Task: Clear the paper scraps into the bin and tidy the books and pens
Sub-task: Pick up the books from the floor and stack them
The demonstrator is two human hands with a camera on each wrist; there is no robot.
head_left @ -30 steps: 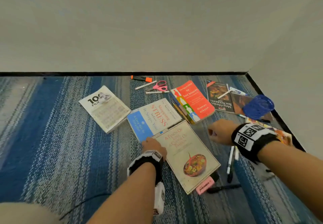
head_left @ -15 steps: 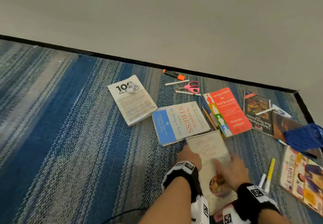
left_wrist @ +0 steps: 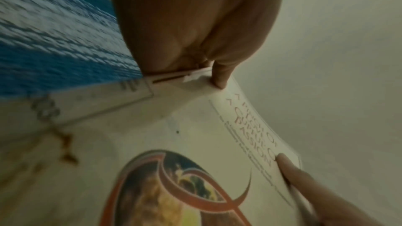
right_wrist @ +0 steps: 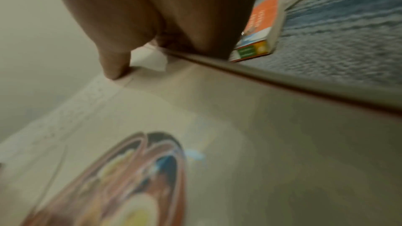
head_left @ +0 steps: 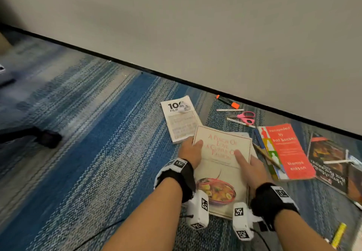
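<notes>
I hold a cream cookbook (head_left: 222, 165) with a soup bowl pictured on its cover. My left hand (head_left: 191, 152) grips its left edge, thumb on the cover (left_wrist: 219, 78). My right hand (head_left: 251, 167) grips the right edge, thumb on top (right_wrist: 115, 68) and fingers under. The book is tilted above the carpet and covers the blue-and-white book. A crumpled paper scrap (head_left: 184, 106) sits on a white booklet (head_left: 182, 125). An orange book (head_left: 288, 152) and a dark book (head_left: 327, 158) lie to the right.
Near the wall lie an orange highlighter (head_left: 228, 101), two white pens (head_left: 229, 110), and pink scissors (head_left: 245, 116). A pencil (head_left: 267, 155) lies beside the orange book. A yellow marker (head_left: 338, 235) is at bottom right. A dark chair foot (head_left: 47, 138) stands at left on the blue carpet.
My right hand came over from the right and took the cookbook's edge. Both hands raised the book and moved it forward over the blue-and-white book. The view swung left.
</notes>
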